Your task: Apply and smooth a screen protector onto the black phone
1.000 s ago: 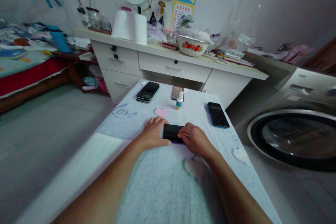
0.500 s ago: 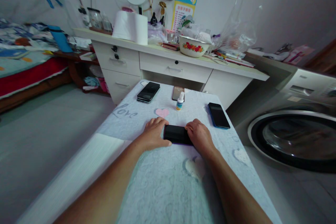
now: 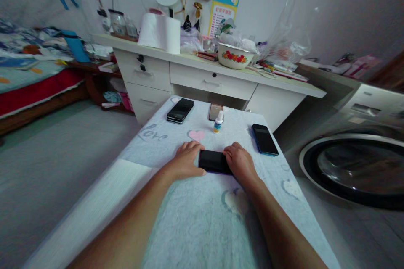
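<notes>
A black phone [image 3: 213, 161] lay between the tabletop [image 3: 176, 227] side edges. The left hand [image 3: 186, 161] gripped one end; the right hand [image 3: 239, 161] curled over the other, its grip indiscernible. Steady bracing and light pressure suited this.

**Open near end, blocked middle**

From the near edge of the table [image 3: 176, 235], bare cloth runs between the forearms [image 3: 132, 218] to the flat phone [image 3: 213, 161], its ends blocked by the left hand [image 3: 187, 162] and right hand [image 3: 241, 162]. Beyond, an upright bottle [image 3: 218, 123] stands before the far-edge phone [image 3: 214, 111]. Gaps flank it: leftward to the phone stack [image 3: 180, 110] near the far left corner, rightward to the blue-edged phone [image 3: 265, 139] by the right edge.
</notes>
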The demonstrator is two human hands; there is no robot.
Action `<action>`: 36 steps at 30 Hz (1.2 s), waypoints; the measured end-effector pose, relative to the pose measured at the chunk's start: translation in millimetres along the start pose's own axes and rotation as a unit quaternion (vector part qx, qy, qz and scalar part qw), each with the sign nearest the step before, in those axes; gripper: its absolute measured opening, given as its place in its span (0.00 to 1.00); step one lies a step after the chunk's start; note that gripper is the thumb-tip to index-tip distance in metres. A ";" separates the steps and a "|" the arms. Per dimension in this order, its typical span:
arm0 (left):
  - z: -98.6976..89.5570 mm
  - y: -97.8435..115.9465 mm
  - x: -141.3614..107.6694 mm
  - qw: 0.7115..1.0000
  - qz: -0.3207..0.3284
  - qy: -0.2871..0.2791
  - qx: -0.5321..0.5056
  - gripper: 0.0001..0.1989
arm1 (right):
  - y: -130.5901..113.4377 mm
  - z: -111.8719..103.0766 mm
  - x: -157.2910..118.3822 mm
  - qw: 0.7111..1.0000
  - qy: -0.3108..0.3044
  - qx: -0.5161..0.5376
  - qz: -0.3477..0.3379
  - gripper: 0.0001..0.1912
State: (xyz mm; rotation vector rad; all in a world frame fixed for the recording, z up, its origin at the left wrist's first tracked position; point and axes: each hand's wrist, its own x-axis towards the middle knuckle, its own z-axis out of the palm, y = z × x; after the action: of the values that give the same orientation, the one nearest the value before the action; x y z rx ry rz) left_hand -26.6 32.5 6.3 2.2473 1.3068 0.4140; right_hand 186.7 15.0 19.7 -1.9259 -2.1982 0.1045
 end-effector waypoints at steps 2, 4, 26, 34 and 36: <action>-0.2 0.6 0.1 1.000 0.000 -0.001 0.000 0.31 | -1.9 -1.1 0.3 1.000 -0.009 -0.002 -0.014 0.12; -0.6 1.4 0.0 1.000 -0.001 -0.002 -0.001 0.31 | -3.7 -3.0 0.1 0.999 -0.018 -0.002 -0.032 0.12; 1.8 0.4 1.0 1.000 -0.005 0.010 0.007 0.31 | -1.2 -6.8 -13.6 0.970 -0.071 0.151 -0.174 0.10; -0.1 3.7 1.0 1.000 -0.015 0.006 0.000 0.30 | 0.8 -9.7 -13.9 0.955 -0.086 0.179 -0.221 0.09; -0.2 3.6 0.9 1.000 -0.014 0.008 -0.002 0.30 | 0.8 -11.0 -13.9 0.953 -0.091 0.184 -0.225 0.09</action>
State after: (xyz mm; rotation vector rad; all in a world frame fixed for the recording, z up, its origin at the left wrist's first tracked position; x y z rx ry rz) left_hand -23.8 31.8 8.5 2.2237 1.3425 0.4242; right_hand 191.4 0.5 28.7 -1.2332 -2.4583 0.5897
